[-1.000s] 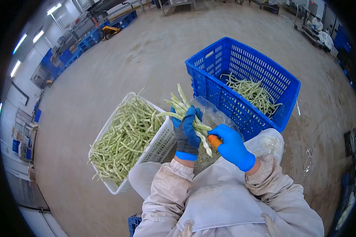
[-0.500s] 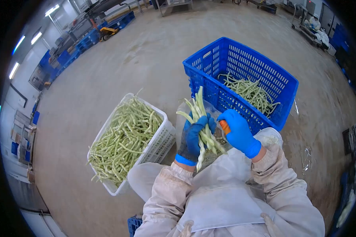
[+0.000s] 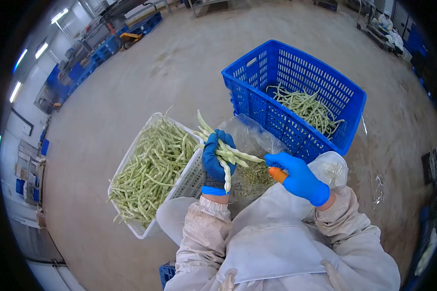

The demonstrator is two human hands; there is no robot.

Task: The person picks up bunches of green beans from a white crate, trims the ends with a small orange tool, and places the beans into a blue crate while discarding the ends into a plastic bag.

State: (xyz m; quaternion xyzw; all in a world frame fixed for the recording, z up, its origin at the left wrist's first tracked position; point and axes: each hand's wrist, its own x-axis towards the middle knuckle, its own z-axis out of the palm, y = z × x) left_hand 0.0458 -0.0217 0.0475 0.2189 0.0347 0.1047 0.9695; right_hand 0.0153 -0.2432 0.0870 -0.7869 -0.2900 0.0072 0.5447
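My left hand (image 3: 218, 154), in a blue glove with a darker grey-blue cuff area, is closed around a small bunch of long pale green beans (image 3: 226, 150). Several bean ends stick out on both sides of the fist. My right hand (image 3: 300, 175), gloved in blue with an orange cover on what looks like its thumb, is beside the bunch. Its index finger meets the tip of one bean pointing right, while a gap shows between finger and thumb. Under the hands lies a clear plastic bag (image 3: 247, 127) with small green scraps on it.
A white crate (image 3: 180, 180) heaped with green beans stands at the left by my knee. Ahead to the right is a blue perforated crate (image 3: 255, 99) holding a smaller pile of beans. A pallet jack (image 3: 130, 39) and a seated person (image 3: 385, 22) are farther off.
My left hand has moved left with the bunch, which has tipped from upright to slanting. The right hand has shifted slightly down and right. More of the plastic bag shows.
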